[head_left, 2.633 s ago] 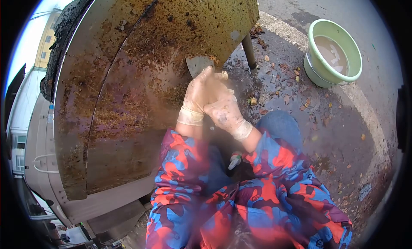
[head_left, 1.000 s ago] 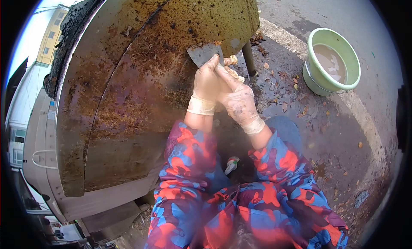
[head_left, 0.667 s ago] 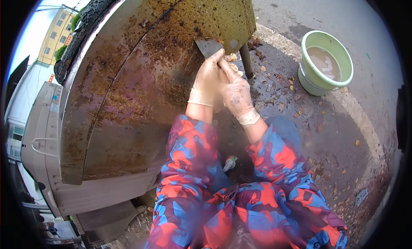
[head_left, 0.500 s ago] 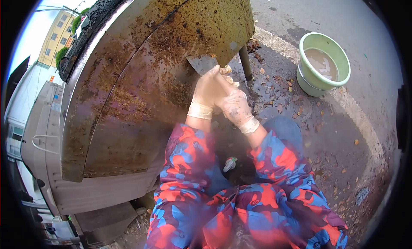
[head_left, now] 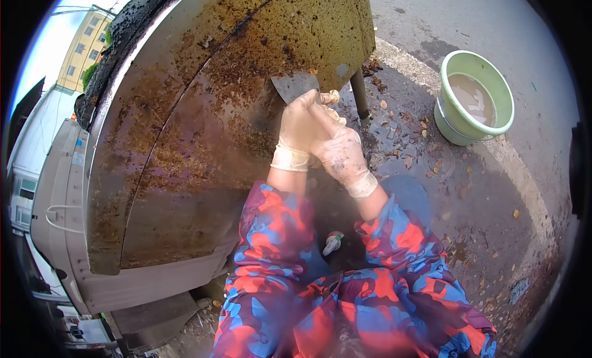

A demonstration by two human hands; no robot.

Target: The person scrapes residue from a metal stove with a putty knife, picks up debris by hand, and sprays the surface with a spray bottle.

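Note:
A flat metal scraper blade [head_left: 294, 85] lies against the rusty, grease-stained metal panel [head_left: 203, 111] that slants across the upper left. Both hands wear thin, pale, smudged gloves and are closed together just below the blade. My left hand [head_left: 298, 127] is wrapped round the scraper, whose handle is hidden by the fingers. My right hand [head_left: 340, 149] presses in from the right, its fingers closed at the same handle and partly hidden. Brown rust and grime cover the panel round the blade.
On the right a green bucket [head_left: 475, 99] holds murky water on the wet ground. A metal leg [head_left: 359, 94] stands under the panel's right end. Fallen leaves are scattered about. A small white and green item [head_left: 333, 242] lies between my arms.
The view has shifted slightly, so the bucket appears a little farther right and lower. Both hands keep their hold on the scraper, with the blade at nearly the same spot on the panel.

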